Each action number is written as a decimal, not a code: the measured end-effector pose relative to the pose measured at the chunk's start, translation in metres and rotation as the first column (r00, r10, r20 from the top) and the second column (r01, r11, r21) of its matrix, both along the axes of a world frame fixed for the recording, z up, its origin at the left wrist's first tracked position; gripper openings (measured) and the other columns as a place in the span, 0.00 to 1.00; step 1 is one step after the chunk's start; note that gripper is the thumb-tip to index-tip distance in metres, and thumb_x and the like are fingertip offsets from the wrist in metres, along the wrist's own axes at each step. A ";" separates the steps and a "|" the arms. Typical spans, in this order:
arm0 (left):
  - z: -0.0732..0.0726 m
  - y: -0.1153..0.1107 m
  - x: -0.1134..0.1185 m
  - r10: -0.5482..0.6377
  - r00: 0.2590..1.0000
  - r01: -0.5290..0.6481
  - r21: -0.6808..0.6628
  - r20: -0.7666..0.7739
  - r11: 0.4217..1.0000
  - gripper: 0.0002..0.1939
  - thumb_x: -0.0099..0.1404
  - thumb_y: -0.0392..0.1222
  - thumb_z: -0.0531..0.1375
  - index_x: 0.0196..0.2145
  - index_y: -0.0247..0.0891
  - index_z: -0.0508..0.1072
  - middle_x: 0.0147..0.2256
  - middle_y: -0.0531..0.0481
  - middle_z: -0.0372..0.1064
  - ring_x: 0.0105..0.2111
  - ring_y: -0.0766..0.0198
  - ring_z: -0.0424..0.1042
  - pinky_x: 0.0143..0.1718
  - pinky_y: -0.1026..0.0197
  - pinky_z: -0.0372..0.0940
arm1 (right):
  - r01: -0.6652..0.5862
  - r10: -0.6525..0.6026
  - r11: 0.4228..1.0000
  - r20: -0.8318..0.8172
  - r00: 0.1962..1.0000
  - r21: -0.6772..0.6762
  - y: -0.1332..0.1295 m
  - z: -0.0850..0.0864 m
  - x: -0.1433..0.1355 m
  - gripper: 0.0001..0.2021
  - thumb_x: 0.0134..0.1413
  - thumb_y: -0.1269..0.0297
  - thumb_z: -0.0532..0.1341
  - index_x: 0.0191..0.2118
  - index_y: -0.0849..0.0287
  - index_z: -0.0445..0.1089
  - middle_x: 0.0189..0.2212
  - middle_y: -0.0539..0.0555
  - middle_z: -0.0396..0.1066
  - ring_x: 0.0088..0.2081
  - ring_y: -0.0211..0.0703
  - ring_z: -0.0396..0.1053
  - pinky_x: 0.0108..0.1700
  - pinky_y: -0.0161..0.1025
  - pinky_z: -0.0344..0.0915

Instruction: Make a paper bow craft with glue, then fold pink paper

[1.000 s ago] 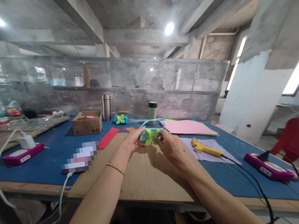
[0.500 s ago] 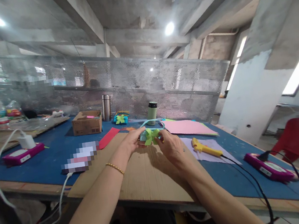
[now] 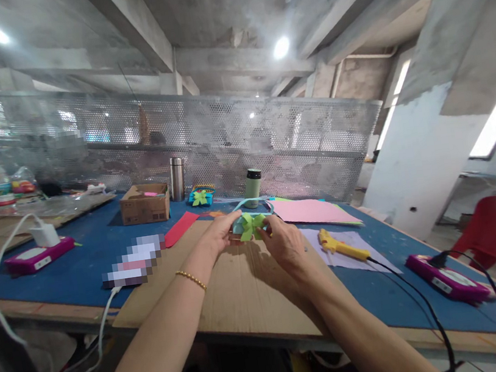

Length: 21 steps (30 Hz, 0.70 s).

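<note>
Both hands are pinching a green paper bow (image 3: 250, 225): left hand (image 3: 220, 232) and right hand (image 3: 284, 244) fingers closing on its edges, bare cardboard (image 3: 244, 291) lying beneath.

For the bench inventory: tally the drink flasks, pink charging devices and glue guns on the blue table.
Drink flasks: 2, a steel flask and a green flask
Pink charging devices: 2, one at the left and one at the right
Glue guns: 1, a yellow glue gun
Total: 5
</note>
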State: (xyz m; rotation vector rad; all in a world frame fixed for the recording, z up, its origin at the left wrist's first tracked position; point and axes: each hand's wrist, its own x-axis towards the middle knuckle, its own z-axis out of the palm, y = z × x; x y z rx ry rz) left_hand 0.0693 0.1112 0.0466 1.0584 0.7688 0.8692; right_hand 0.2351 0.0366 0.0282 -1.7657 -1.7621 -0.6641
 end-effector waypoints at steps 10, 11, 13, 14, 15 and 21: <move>0.000 -0.002 -0.001 -0.005 1.000 0.005 0.019 0.001 1.000 0.16 0.67 0.52 0.62 0.41 0.36 0.76 0.31 0.46 0.78 0.27 0.59 0.77 0.35 0.55 0.71 | -0.022 0.022 1.000 -0.004 1.000 0.001 0.001 -0.001 0.001 0.10 0.65 0.59 0.57 0.43 0.59 0.70 0.32 0.55 0.77 0.31 0.44 0.71 0.31 0.37 0.49; 0.000 -0.002 -0.002 -0.005 1.000 0.005 0.021 0.001 1.000 0.16 0.66 0.52 0.62 0.41 0.36 0.76 0.31 0.45 0.78 0.27 0.59 0.77 0.36 0.55 0.71 | -0.021 0.021 1.000 -0.003 1.000 -0.003 0.001 -0.001 0.001 0.10 0.65 0.60 0.57 0.43 0.59 0.71 0.32 0.55 0.77 0.31 0.44 0.71 0.31 0.37 0.49; 0.000 -0.002 -0.002 -0.009 1.000 0.009 0.021 0.003 1.000 0.16 0.66 0.53 0.62 0.42 0.36 0.76 0.31 0.45 0.78 0.27 0.59 0.77 0.36 0.55 0.71 | -0.018 0.018 1.000 -0.003 1.000 -0.009 0.001 0.000 0.001 0.10 0.64 0.60 0.57 0.43 0.59 0.71 0.32 0.55 0.77 0.31 0.44 0.71 0.31 0.37 0.50; 0.001 -0.002 -0.001 -0.009 1.000 0.009 0.019 0.003 1.000 0.16 0.66 0.53 0.62 0.42 0.36 0.76 0.31 0.45 0.78 0.27 0.59 0.77 0.36 0.55 0.71 | -0.016 0.016 1.000 -0.003 1.000 -0.008 0.001 0.000 0.001 0.10 0.64 0.60 0.57 0.43 0.59 0.71 0.32 0.55 0.77 0.31 0.44 0.71 0.31 0.37 0.50; 0.001 -0.002 -0.001 -0.009 1.000 0.009 0.016 0.000 1.000 0.16 0.66 0.52 0.62 0.42 0.36 0.76 0.31 0.45 0.78 0.27 0.59 0.77 0.36 0.54 0.71 | -0.013 0.013 1.000 -0.002 1.000 -0.006 0.001 0.000 0.001 0.10 0.64 0.60 0.57 0.43 0.59 0.71 0.32 0.55 0.77 0.31 0.44 0.71 0.31 0.37 0.50; 0.003 -0.005 -0.001 0.007 1.000 -0.007 0.014 -0.004 1.000 0.14 0.68 0.51 0.61 0.40 0.36 0.76 0.30 0.45 0.78 0.24 0.59 0.76 0.33 0.54 0.71 | -0.009 0.009 1.000 -0.008 1.000 -0.009 0.000 0.000 0.001 0.09 0.65 0.60 0.57 0.44 0.58 0.70 0.32 0.55 0.77 0.31 0.44 0.72 0.31 0.36 0.49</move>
